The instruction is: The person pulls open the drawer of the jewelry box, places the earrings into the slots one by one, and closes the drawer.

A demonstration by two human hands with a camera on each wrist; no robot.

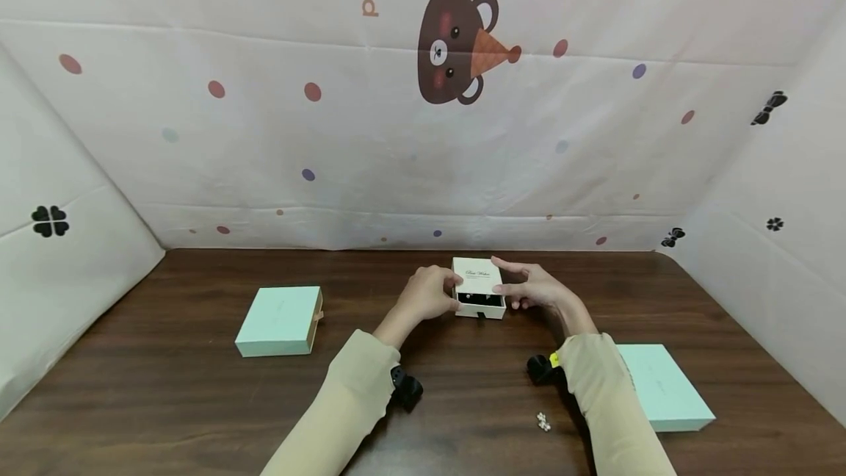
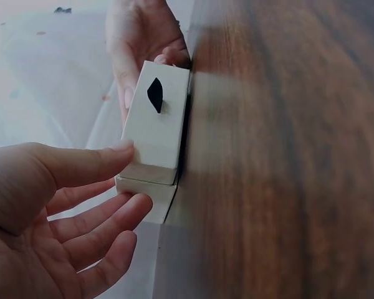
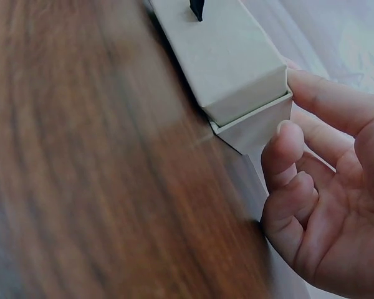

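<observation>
A small white drawer-style jewelry box [image 1: 474, 270] with printed lettering on its lid stands on the table between both hands. Its drawer [image 1: 479, 311] is pulled partway out toward the person, showing a dark lining with small bright specks. A black ribbon tab [image 2: 155, 95] sticks out of the drawer front. My left hand [image 1: 426, 292] holds the box from the left, thumb at the drawer's front corner and fingers along the side. From the right, my right hand [image 1: 538, 291] grips the outer sleeve [image 3: 255, 128] between thumb and fingers.
A mint-green box [image 1: 277, 320] with a ribbon tab lies at the left. Another mint-green box [image 1: 667, 388] is partly behind the right sleeve. Near the right forearm lies a small silvery piece [image 1: 543, 422]. A patterned cloth [image 1: 370, 131] rises behind the brown table [image 1: 198, 402].
</observation>
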